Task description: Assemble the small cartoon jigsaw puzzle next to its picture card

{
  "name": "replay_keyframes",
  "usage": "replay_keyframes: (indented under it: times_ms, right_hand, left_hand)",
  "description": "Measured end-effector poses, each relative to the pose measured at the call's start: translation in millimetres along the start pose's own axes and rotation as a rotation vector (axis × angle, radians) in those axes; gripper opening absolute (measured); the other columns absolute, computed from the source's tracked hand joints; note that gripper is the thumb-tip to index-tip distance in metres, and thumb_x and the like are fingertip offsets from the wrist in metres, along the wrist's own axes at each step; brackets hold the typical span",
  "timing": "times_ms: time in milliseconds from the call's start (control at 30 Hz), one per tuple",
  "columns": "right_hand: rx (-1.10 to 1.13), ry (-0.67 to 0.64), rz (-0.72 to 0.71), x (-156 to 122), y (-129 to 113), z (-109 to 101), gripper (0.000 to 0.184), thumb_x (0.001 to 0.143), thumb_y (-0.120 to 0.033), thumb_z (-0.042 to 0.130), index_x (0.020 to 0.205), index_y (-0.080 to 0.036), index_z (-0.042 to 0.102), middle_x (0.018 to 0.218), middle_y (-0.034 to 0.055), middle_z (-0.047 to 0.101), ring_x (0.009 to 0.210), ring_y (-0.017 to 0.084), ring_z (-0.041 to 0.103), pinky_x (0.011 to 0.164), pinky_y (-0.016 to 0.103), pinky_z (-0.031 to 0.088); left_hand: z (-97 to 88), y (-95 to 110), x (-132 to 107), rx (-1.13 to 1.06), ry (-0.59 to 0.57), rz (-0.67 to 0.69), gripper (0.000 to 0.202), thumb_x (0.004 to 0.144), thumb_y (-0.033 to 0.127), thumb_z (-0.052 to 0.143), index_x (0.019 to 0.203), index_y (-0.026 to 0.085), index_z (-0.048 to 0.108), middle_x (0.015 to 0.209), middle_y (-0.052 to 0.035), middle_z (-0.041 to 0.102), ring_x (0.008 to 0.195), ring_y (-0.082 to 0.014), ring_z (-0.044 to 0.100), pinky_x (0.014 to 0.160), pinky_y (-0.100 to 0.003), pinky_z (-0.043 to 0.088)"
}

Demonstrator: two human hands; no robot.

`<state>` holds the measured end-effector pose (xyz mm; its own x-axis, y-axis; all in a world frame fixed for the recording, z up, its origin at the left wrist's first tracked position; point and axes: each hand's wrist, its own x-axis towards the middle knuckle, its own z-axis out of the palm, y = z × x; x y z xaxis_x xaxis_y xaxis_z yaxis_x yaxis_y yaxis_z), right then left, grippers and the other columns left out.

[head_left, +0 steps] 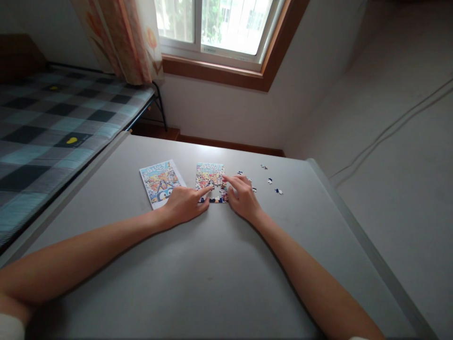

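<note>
A jigsaw puzzle lies flat on the table, mostly filled in, with a pale gap in its lower middle. My left hand rests at its lower left, index finger stretched out and touching the puzzle by the gap, thumb apart below. Over the right edge lies my right hand, its index fingertip on the puzzle and its thumb spread away. I see nothing held in either hand. Left of the puzzle is a picture sheet with a similar colourful print, partly covered by my left hand.
Several loose puzzle pieces are scattered right of my right hand, some partly hidden behind it. Everything rests on a grey table. A bed with a checked cover stands to the left. A window is beyond the table.
</note>
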<state>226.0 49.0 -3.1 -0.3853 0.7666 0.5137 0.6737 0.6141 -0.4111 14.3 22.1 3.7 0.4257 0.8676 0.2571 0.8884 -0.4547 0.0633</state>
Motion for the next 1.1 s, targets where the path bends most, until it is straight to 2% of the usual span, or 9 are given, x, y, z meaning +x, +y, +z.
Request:
replay_keyframes:
  times_ms: [133, 333, 433, 600, 667, 767, 900, 967, 1100]
  right_hand:
    - [0.02, -0.04, -0.044, -2.9, -3.8, 2.0, 0.044, 0.086, -0.011, 0.044, 0.128, -0.019, 0.055, 0.109, 0.0063, 0.068, 0.105, 0.024, 0.05, 0.095, 0.042, 0.041]
    - [0.018, -0.038, -0.023, -3.2, -2.7, 1.6, 0.045, 0.085, -0.011, 0.046, 0.128, -0.021, 0.055, 0.107, 0.0061, 0.068, 0.104, 0.025, 0.05, 0.095, 0.044, 0.042]
    - [0.026, -0.003, -0.029, -2.9, -1.5, -0.2, 0.042, 0.086, -0.011, 0.045, 0.126, -0.021, 0.056, 0.107, 0.0063, 0.067, 0.103, 0.024, 0.051, 0.095, 0.043, 0.042]
    - [0.027, 0.048, -0.001, -3.5, 1.0, -1.7, 0.037, 0.088, -0.014, 0.044, 0.121, -0.021, 0.059, 0.105, 0.0061, 0.068, 0.1, 0.023, 0.053, 0.095, 0.041, 0.042]
    - [0.003, 0.009, -0.004, -4.5, 0.2, -1.6, 0.038, 0.09, -0.018, 0.045, 0.126, -0.021, 0.056, 0.111, 0.0066, 0.066, 0.106, 0.024, 0.051, 0.097, 0.042, 0.04]
    - [-0.033, -0.097, -0.03, -6.0, -3.3, -1.3, 0.047, 0.092, -0.025, 0.045, 0.139, -0.022, 0.043, 0.124, 0.0067, 0.062, 0.118, 0.025, 0.044, 0.102, 0.044, 0.035]
    - [-0.052, -0.207, -0.04, -5.8, -8.3, -1.4, 0.057, 0.093, -0.032, 0.046, 0.146, -0.022, 0.03, 0.132, 0.0058, 0.058, 0.125, 0.026, 0.039, 0.103, 0.045, 0.031]
    - [-0.06, -0.23, -0.03, -4.7, -9.6, -1.5, 0.059, 0.092, -0.035, 0.048, 0.146, -0.02, 0.031, 0.13, 0.0065, 0.059, 0.124, 0.027, 0.039, 0.103, 0.046, 0.03]
    - [-0.078, -0.233, -0.012, -3.4, -10.1, -1.2, 0.051, 0.089, -0.04, 0.054, 0.135, -0.018, 0.047, 0.123, 0.0081, 0.064, 0.121, 0.028, 0.043, 0.101, 0.046, 0.031]
  left_hand:
    - [-1.0, 1.1, 0.4, 0.028, 0.009, 0.02, 0.037, 0.09, 0.04, 0.045, 0.119, 0.03, 0.064, 0.067, -0.0066, 0.071, 0.056, -0.0199, 0.065, 0.051, -0.025, 0.038]
    - [-1.5, 1.2, 0.1, 0.046, 0.025, 0.033, 0.035, 0.09, 0.04, 0.046, 0.117, 0.03, 0.066, 0.065, -0.0055, 0.071, 0.053, -0.0189, 0.064, 0.049, -0.023, 0.035]
    - [2.1, -1.5, -0.6, 0.043, 0.051, 0.049, 0.039, 0.089, 0.04, 0.047, 0.124, 0.028, 0.061, 0.063, -0.0051, 0.07, 0.051, -0.0176, 0.062, 0.049, -0.023, 0.036]
    - [8.2, -6.8, -2.0, -0.051, 0.085, 0.215, 0.038, 0.091, 0.037, 0.045, 0.124, 0.027, 0.06, 0.06, -0.0031, 0.068, 0.049, -0.0156, 0.06, 0.05, -0.023, 0.038]
    - [8.5, -7.4, -2.1, -0.094, 0.08, 0.269, 0.034, 0.091, 0.036, 0.045, 0.118, 0.028, 0.064, 0.061, -0.0025, 0.069, 0.05, -0.0151, 0.06, 0.051, -0.023, 0.039]
    - [7.6, -7.0, -1.5, -0.132, 0.065, 0.291, 0.029, 0.09, 0.034, 0.047, 0.11, 0.028, 0.067, 0.064, -0.0021, 0.07, 0.052, -0.0149, 0.062, 0.052, -0.022, 0.039]
    - [6.9, -6.3, -0.7, -0.135, 0.059, 0.306, 0.03, 0.092, 0.035, 0.045, 0.109, 0.027, 0.067, 0.058, -0.0016, 0.067, 0.049, -0.0146, 0.06, 0.052, -0.022, 0.04]
    - [7.0, -6.1, -0.6, -0.138, 0.074, 0.306, 0.031, 0.092, 0.036, 0.043, 0.109, 0.026, 0.068, 0.056, -0.0014, 0.066, 0.048, -0.0144, 0.059, 0.051, -0.022, 0.04]
    - [6.2, -5.7, -0.7, -0.14, 0.072, 0.309, 0.031, 0.092, 0.037, 0.044, 0.112, 0.028, 0.066, 0.054, -0.0003, 0.064, 0.048, -0.0146, 0.059, 0.05, -0.022, 0.039]
